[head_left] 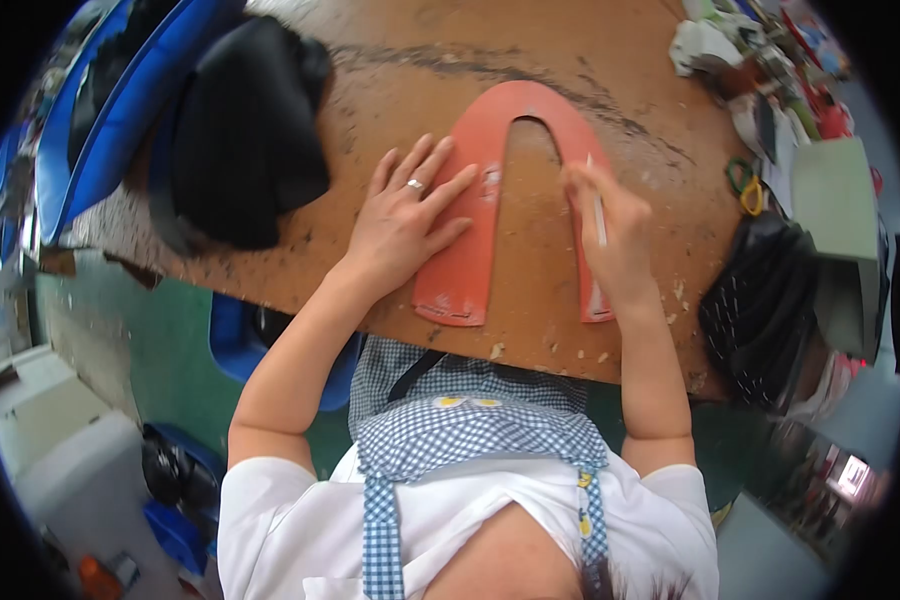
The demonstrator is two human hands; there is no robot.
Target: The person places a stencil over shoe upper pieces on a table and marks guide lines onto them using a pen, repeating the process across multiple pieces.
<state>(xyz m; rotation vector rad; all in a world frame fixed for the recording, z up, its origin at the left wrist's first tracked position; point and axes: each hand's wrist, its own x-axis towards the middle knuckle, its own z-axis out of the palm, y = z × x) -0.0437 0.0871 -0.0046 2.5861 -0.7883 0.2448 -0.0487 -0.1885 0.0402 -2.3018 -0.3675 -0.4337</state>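
We've got the red U-shape (460,275) flat on the surface (535,240), approx. ctr of frame, arch up top, legs pointing down toward us. Our left hand (400,220) lies palm down by its L leg, fingers (456,188) spread & released, w/ some tips on the red; there's a ring (415,185) on one. Our right hand (615,225) is over the R leg, fingers (583,178) closed round a thin white stick (599,218), held upright-ish in frame; can't tell if its end touches. Upper L of frame: black material (250,130) next to a blue bin (130,110). Mid R: scissors (749,190) w/ green & yellow handles, just above a black bundle (760,300).
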